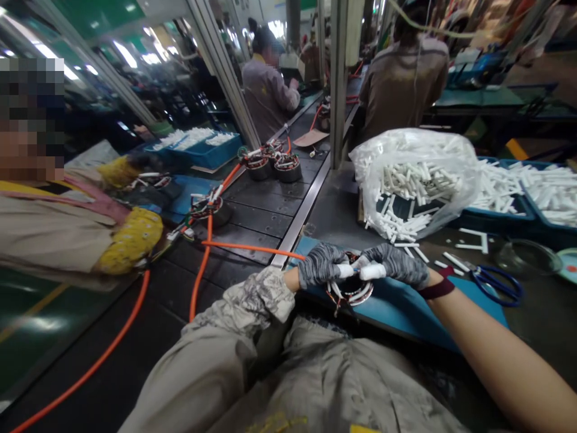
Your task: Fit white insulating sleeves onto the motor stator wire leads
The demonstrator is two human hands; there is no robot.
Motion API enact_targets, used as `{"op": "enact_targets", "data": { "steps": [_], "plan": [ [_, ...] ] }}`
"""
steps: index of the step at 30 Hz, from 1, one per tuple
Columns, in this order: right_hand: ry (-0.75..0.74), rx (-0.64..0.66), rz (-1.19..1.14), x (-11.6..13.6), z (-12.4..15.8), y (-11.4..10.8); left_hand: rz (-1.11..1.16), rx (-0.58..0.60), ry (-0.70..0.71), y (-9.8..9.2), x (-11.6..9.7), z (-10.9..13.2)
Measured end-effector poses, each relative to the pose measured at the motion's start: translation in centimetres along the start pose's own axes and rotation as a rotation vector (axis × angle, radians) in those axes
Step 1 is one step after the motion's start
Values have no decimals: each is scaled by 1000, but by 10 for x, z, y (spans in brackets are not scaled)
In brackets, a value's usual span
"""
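Note:
A wound motor stator (354,296) with copper windings and white sleeved leads lies on a blue mat (419,313) in front of my body. My left hand (321,266), in a grey striped glove with white fingertips, is closed in a pinch over its far side. Facing it, my right hand (396,264), gloved alike, pinches too. Between the fingertips shows a thin bluish wire (356,270); the fingers hide most of it. Part of the stator's far rim lies behind both hands.
A plastic bag (419,180) of white sleeves and blue bins (500,207) stand beyond my right hand, with blue-handled scissors (498,284) nearer. Left, an orange hose (252,246) crosses the conveyor (252,213), which carries several stators (287,168). A co-worker's gloved hand (135,237) is at far left.

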State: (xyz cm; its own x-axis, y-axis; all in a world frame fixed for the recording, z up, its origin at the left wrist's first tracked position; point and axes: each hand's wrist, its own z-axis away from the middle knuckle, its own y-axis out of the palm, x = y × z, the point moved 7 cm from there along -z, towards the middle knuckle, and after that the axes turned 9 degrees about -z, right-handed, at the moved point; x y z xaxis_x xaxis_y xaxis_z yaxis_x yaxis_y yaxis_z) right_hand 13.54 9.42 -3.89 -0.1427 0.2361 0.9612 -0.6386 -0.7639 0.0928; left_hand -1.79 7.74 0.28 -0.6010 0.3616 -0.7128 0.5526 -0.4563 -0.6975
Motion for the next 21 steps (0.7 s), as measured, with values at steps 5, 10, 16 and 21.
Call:
{"op": "enact_targets", "data": {
  "steps": [5,10,16,21],
  "plan": [
    [21,-14,-19,2,4,5,-275,-10,159,-2,-3,7],
    [-10,-73,-96,-1,6,8,273,15,64,7,12,5],
    [-29,-171,-146,-2,6,9,388,-16,96,13,12,-1],
    [-78,-159,-104,-4,5,13,391,-19,114,14,11,-6]
  ]
}}
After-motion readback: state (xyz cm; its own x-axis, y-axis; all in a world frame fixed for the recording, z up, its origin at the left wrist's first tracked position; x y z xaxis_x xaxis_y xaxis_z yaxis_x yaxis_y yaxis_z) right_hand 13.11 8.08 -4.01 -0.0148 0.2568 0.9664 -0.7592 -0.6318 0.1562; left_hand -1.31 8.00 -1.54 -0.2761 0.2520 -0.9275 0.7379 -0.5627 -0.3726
